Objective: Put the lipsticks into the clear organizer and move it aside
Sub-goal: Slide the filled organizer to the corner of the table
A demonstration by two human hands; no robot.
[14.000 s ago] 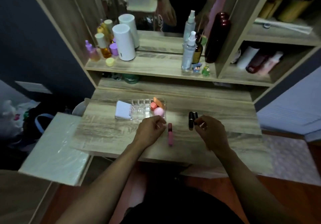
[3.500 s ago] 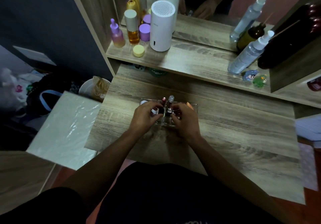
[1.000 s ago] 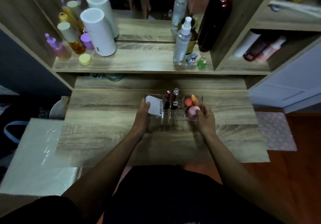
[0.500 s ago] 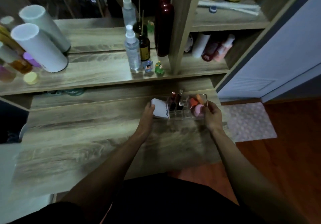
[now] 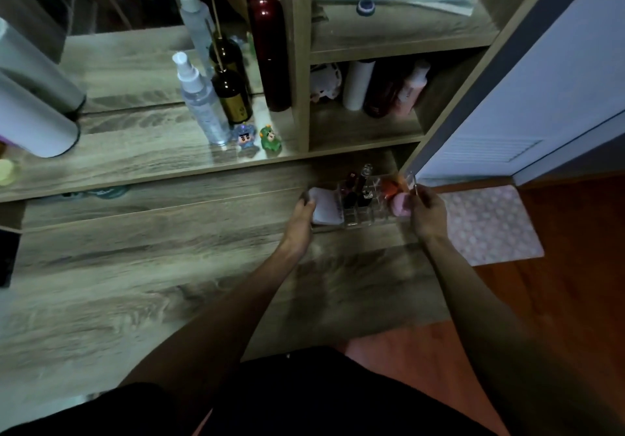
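Both hands are gripping the organizer point(image 5: 367, 210) by its ends: the left hand point(image 5: 302, 215) is clamped on the end with the white pad point(image 5: 325, 206), the right hand point(image 5: 426, 214) on the end with the pink sponge point(image 5: 400, 205) and orange sponge point(image 5: 389, 188). The lipsticks point(image 5: 357, 188) are standing upright in the middle slots, where they were half a second ago. The organizer is now sitting at the far right corner of the bench point(image 5: 135, 283), close under the shelf point(image 5: 152, 158); a second ago it was near the bench's middle, so it is travelling rightward with the hands. The view is swinging right too, bringing the floor mat point(image 5: 490, 226) fully into sight.
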